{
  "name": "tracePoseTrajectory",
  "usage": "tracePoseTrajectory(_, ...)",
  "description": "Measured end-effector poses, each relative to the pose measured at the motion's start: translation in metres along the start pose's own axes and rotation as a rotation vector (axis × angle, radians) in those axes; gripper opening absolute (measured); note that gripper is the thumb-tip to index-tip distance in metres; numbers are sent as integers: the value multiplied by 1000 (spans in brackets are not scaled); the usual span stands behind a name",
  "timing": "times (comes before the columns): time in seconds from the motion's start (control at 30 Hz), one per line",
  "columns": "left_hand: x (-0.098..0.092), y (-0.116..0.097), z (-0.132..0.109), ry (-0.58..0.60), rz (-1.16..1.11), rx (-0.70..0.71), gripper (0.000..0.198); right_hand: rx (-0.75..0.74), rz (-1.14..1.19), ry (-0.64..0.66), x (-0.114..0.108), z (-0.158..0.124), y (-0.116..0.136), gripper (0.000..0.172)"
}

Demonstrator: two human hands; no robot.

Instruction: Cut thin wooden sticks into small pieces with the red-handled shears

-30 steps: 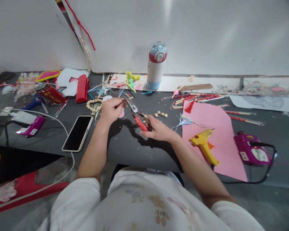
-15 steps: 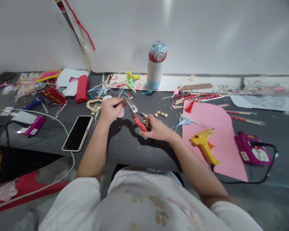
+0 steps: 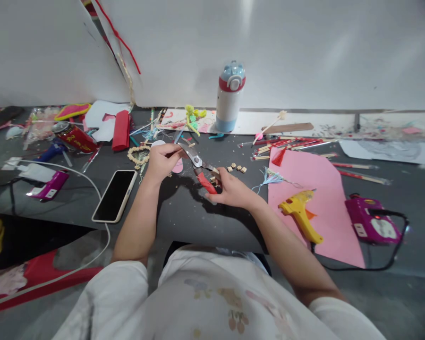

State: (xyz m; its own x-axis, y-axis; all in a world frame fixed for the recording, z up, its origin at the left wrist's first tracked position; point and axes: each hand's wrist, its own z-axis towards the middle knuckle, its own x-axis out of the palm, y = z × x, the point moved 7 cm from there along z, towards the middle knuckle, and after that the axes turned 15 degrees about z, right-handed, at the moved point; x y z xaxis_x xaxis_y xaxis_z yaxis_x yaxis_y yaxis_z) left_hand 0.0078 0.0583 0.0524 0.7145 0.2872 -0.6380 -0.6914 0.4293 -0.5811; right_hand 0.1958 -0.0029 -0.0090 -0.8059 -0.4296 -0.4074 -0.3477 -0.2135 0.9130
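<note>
My right hand (image 3: 230, 189) is wrapped around the red handle of a pair of pruning shears (image 3: 197, 162). Their silver blades point up and left, away from me, with the jaws parted. My left hand (image 3: 164, 160) is closed in a pinch right at the upper blade's tip; whatever lies between its fingers is hidden. Just beyond the right fingers sit several small wooden pieces (image 3: 236, 168) on the dark table. A ring of wooden beads (image 3: 138, 157) lies left of my left hand, and a pale pink oval piece (image 3: 178, 165) shows beside its fingertips.
A white and blue bottle (image 3: 228, 101) stands at the back. To the right, a yellow glue gun (image 3: 300, 215) rests on pink paper (image 3: 326, 189), by a corded purple device (image 3: 371, 219). On the left are a phone (image 3: 114, 196), a red can (image 3: 74, 138) and a white cable (image 3: 88, 182).
Almost nothing differs. Both hands and the shears hold nearly the same place, with only a very slight shift of the blades.
</note>
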Motion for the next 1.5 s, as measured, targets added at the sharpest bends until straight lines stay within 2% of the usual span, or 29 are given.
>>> tracePoseTrajectory(0.2,1,7,-1,71,-91,-27,10,-44,-29,-20,-1,0,0,52)
tracePoseTrajectory(0.47,3,8,0,68,-66,-67,12,-19,-27,39,0,0,4,50)
tracePoseTrajectory(0.57,3,2,-1,-6,33,-24,14,-3,-10,52,-1,1,4,50)
tracePoseTrajectory(0.67,0,-6,-5,-103,224,87,13,9,23,56,0,1,3,49)
tracePoseTrajectory(0.77,1,-12,-8,-111,336,239,17,36,53,51,1,0,1,49)
tracePoseTrajectory(0.87,2,-10,-9,-79,340,291,19,58,56,46,1,-1,-1,52)
tracePoseTrajectory(1.2,0,-12,-4,40,226,166,22,53,67,48,4,1,-3,54)
tracePoseTrajectory(1.5,-1,-11,-3,41,224,151,22,4,63,80,1,2,1,46)
